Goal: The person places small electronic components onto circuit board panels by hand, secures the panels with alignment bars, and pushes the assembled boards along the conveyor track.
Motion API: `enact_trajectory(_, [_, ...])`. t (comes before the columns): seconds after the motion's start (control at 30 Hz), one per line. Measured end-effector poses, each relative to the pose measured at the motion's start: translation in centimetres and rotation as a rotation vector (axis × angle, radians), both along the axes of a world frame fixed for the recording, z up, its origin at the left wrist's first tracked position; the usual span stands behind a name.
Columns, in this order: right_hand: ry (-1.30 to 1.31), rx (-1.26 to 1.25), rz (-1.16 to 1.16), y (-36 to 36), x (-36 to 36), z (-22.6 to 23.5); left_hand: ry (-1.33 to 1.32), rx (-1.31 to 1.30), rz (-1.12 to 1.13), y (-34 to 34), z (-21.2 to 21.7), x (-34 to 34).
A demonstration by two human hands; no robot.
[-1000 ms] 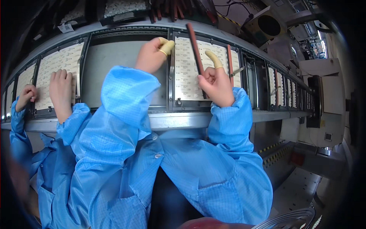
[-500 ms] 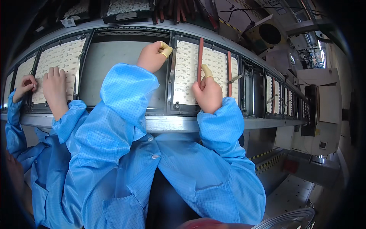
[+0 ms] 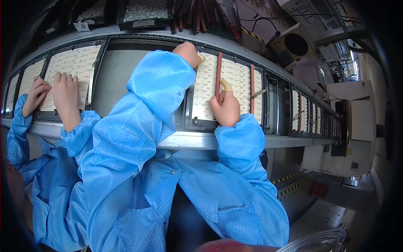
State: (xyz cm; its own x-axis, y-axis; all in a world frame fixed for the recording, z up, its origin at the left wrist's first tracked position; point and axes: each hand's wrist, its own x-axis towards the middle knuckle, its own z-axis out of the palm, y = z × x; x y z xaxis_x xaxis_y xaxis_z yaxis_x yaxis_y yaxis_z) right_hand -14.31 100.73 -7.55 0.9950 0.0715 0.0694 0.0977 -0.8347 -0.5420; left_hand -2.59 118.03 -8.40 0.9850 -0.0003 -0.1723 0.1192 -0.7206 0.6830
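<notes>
A panel of white printed boards (image 3: pixel 204 92) lies in a dark frame in front of me. My right hand (image 3: pixel 227 108), a yellow cot on one finger, grips the near end of a long reddish-brown strip (image 3: pixel 218 71) lying along the panel. A second such strip (image 3: pixel 252 88) lies farther right on the panel, its near end beside a small metal clip (image 3: pixel 259 92). My left hand (image 3: pixel 189 54) is at the panel's far left corner, its fingers curled together and partly hidden; a yellow-covered fingertip touches the corner, and I cannot see what is in its grip.
To the left, a co-worker's hands (image 3: pixel 65 96) work over another white panel (image 3: pixel 82 63). A grey plate (image 3: pixel 121 71) fills the frame between us. Metal rails border the line. Behind it are bins of small white parts (image 3: pixel 145 10) and a bundle of dark red strips (image 3: pixel 197 17).
My left hand has moved right, from the frame bar onto the panel's far left corner. My right hand still holds the strip. The co-worker's two hands have come closer together.
</notes>
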Motion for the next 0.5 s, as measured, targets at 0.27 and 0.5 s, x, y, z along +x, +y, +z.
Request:
enact_trajectory(0.27, [0.061,-0.081,-0.042,-0.3,0.3,-1.1,-0.286,0.034,-0.498,-5.0,1.4,-3.6])
enact_trajectory(0.5, [0.09,-0.095,-0.004,-0.7,0.3,-1.3,-0.37,0.056,-0.473,-4.1,2.2,-5.2])
